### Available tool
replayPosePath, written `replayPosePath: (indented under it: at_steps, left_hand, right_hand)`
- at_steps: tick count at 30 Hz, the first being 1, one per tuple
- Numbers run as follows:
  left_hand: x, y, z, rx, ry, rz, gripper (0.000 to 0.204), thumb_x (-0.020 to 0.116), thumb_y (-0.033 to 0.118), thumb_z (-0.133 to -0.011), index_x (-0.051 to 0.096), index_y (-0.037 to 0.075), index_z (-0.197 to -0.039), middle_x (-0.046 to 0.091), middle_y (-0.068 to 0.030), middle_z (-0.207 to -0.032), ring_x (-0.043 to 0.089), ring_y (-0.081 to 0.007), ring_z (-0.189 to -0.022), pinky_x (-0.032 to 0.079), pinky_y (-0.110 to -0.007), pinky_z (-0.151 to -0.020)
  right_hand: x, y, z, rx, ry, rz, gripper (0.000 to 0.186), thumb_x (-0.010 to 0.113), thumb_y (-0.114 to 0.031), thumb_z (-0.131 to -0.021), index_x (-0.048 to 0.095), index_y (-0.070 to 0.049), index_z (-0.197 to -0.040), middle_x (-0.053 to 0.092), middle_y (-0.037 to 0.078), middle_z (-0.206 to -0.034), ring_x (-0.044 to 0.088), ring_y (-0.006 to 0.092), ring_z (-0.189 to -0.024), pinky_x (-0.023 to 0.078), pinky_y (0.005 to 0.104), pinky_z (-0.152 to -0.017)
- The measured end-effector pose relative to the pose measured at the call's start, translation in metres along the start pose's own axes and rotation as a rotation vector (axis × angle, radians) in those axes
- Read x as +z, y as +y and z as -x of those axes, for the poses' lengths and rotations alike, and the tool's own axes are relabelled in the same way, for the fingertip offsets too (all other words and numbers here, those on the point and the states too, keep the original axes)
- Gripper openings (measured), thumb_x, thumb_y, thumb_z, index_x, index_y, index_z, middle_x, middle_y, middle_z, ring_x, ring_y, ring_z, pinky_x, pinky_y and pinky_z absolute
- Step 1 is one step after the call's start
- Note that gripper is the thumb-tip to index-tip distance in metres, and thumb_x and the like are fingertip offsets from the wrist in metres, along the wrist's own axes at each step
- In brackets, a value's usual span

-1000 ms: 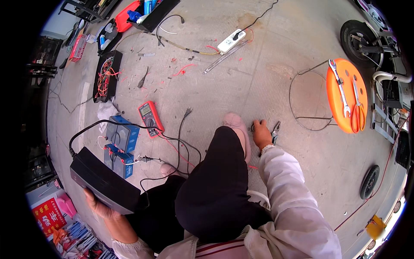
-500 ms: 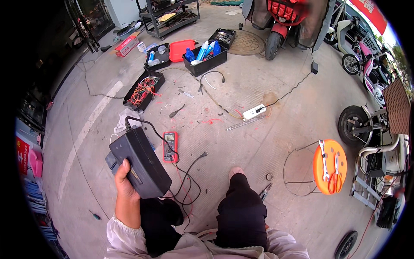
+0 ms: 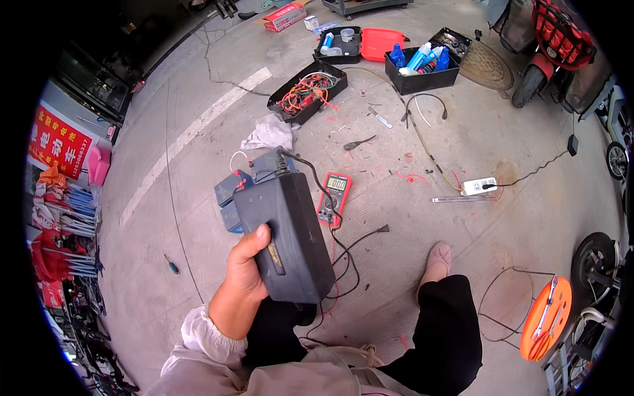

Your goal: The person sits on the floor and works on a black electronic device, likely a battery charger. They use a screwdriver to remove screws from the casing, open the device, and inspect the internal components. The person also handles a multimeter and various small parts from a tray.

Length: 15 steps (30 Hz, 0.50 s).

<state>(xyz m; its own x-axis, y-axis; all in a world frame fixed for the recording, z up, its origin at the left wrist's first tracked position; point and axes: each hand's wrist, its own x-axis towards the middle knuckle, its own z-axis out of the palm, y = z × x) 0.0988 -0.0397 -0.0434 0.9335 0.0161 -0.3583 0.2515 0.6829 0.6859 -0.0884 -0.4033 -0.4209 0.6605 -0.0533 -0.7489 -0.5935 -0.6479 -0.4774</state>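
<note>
While the left fingers (image 3: 252, 243) (mostly hidden) grasp it, the black box (image 3: 292, 231) extends to their right.

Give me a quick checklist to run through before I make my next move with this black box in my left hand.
1. Box held: ok. Your left hand grips it, thumb on the face, off the floor.
2. Right hand free: cannot tell. It is out of view.
3. Meter face up: ok. It lies on the floor with its display showing.
4. Cord clear of the meter: not ok. It runs across the meter.
5. Batteries in plain sight: not ok. The box hides part of them.
6. Loose plug apart from the power strip: ok. It lies on bare floor.
</note>
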Motion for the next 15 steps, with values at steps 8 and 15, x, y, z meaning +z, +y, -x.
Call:
replayPosePath:
  at_steps: [8,15]
  left_hand:
    - [-0.022,0.002,-0.075,0.043,0.127,-0.234,0.07,0.071,0.042,-0.092,0.051,-0.002,-0.142,0.064,-0.0203,-0.131,0.068,-0.0348,-0.113,0.056,-0.048,-0.098]
    - [0.003,0.014,-0.145,-0.107,0.411,-0.227,0.058,0.077,0.022,-0.088,0.052,-0.003,-0.133,0.068,-0.0143,-0.112,0.071,-0.0242,-0.097,0.06,-0.04,-0.084]
  right_hand:
    - [-0.033,-0.083,-0.12,-0.008,-0.04,0.017,0.038,0.071,-0.036,-0.085,0.071,0.002,-0.094,0.072,0.026,-0.092,0.07,0.0401,-0.088,0.053,0.0492,-0.081]
    - [-0.049,-0.104,-0.15,0.021,-0.124,0.076,0.039,0.071,-0.036,-0.085,0.071,0.002,-0.094,0.072,0.026,-0.092,0.07,0.0394,-0.087,0.054,0.049,-0.081]
